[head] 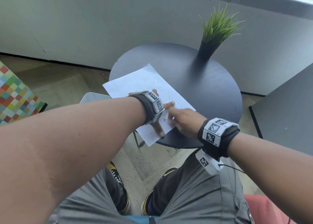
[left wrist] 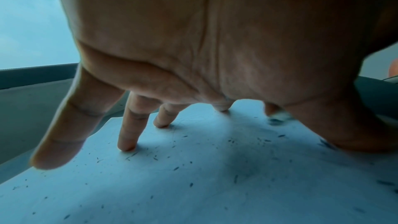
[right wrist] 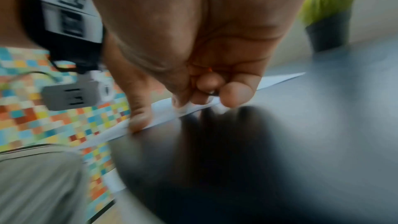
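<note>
Person sat at a round dark table (head: 208, 95), centre of the head view; sheet of paper (head: 144, 81) lay on the table's left half, its near corner hanging past the table's lower edge; white sheet, faint pen scribbles and small dark flecks on it. Left hand (left wrist: 193, 48) stood on the sheet; fingers (left wrist: 127, 142) straight and spread apart, tips pressing down, thumb planted at the right of the left-wrist view; outermost finger at lower left of that view sat at the sheet's edge, contact unclear. Right hand (head: 186, 122) came in from lower right, just beside the left, at the sheet's right-hand edge; its fingertips (right wrist: 237, 94) were curled together and, with the thumb, closed on that edge, which was lifted slightly off the table there; right-wrist view was blurred, so I couldn't tell how firm the pinch was. Potted plant (head: 218, 27) in a black pot stood at the table's upper right, well apart from the sheet. Multicoloured checked surface (head: 15, 95) at the left edge of the head view; grey trousers (head: 194, 190) along the bottom.
</note>
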{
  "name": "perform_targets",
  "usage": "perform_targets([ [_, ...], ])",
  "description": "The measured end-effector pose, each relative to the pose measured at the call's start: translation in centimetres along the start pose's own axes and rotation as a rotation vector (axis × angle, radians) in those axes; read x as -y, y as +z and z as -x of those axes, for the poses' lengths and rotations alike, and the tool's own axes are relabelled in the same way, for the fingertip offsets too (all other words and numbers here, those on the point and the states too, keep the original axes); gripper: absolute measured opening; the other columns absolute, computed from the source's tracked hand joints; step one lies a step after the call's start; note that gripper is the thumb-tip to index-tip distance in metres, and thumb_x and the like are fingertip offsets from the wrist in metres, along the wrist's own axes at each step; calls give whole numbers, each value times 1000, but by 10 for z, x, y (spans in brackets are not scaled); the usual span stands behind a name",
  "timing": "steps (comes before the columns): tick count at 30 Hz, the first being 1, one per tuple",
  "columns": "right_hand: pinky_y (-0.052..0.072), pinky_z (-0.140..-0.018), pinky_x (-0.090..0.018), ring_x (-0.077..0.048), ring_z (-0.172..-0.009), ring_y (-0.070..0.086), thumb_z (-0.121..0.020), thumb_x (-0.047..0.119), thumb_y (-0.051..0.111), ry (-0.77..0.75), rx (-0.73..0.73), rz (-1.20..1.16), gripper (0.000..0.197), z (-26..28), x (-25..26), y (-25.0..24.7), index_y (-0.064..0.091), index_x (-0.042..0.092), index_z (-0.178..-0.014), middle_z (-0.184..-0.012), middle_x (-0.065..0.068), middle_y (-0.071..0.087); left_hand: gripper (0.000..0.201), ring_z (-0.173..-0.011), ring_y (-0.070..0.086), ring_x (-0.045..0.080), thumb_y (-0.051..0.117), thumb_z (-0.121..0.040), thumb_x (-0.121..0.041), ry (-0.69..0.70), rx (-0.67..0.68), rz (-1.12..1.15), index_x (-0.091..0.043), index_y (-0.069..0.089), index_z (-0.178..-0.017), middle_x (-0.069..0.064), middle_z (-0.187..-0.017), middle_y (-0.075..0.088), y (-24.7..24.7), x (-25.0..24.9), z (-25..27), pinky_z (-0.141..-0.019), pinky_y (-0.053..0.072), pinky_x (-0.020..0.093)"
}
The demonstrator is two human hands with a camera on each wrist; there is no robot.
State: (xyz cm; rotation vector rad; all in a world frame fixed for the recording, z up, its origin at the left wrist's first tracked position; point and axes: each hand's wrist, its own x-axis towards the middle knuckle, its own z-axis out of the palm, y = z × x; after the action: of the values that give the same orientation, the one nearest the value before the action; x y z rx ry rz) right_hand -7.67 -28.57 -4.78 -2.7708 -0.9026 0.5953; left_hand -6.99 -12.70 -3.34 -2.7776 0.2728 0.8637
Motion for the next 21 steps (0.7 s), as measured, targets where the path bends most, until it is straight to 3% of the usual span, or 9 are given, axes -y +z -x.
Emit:
perform_targets([
  [2,40,-73,-32,-27,-91,53,-97,29,42,113,-82,-28,12,-3,-5,-8,44,30,-109,-106,-4,59,133,-141,14,61,64,-40,-95,5,-12,7,-66,-27,-132,22,-160,-19,2,2,0,-100,31,76],
  [4,46,-80,-35,-27,-97,56,-95,25,43,94,-74,-48,24,-2,6,-4,45,27,-119,-111,-4,60,130,-142,13,56,57,-36,-99,8,-24,6,-67,-27,-131,18,-162,-16,7,5,-3,-99,33,74],
  [7,48,-81,-37,-28,-98,58,-91,17,49,-42,40,-58,12,4,24,11,47,21,-101,-106,-4,63,128,-145,5,49,43,-31,-100,17,-58,29,-66,-22,-136,13,-164,-15,14,10,-4,-103,27,73],
  [11,47,-82,-38,-28,-94,55,-95,35,45,123,-9,-29,19,-4,1,-5,51,21,-106,-102,-7,60,135,-148,7,42,53,-45,-99,17,-125,75,-50,-14,-151,7,-166,-12,26,17,4,-108,25,69],
  [13,49,-80,-38,-30,-88,56,-95,44,45,236,-51,-60,25,-7,-13,-11,51,21,-102,-98,-8,59,135,-151,1,36,51,-51,-100,17,-169,122,-41,-12,-155,5,-166,-12,37,20,8,-114,19,66],
  [15,50,-78,-38,-31,-86,56,-95,44,44,255,-81,-27,25,-7,-10,-11,49,20,-100,-96,-8,58,137,-153,-5,31,49,-54,-100,10,-189,172,-32,-11,-157,6,-167,-13,45,23,12,-118,13,62],
  [20,47,-73,-39,-29,-86,55,-94,25,48,-62,24,35,16,2,36,5,48,12,-102,-92,-6,60,136,-154,-11,28,47,-60,-98,46,-199,211,-23,-9,-159,6,-167,-15,51,24,12,-121,5,59],
  [21,47,-74,-39,-29,-87,55,-93,26,49,-62,23,49,17,-1,35,3,48,12,-103,-93,-7,60,136,-154,-11,28,48,-60,-97,50,-201,212,-23,-9,-159,5,-167,-15,51,24,12,-120,5,60],
])
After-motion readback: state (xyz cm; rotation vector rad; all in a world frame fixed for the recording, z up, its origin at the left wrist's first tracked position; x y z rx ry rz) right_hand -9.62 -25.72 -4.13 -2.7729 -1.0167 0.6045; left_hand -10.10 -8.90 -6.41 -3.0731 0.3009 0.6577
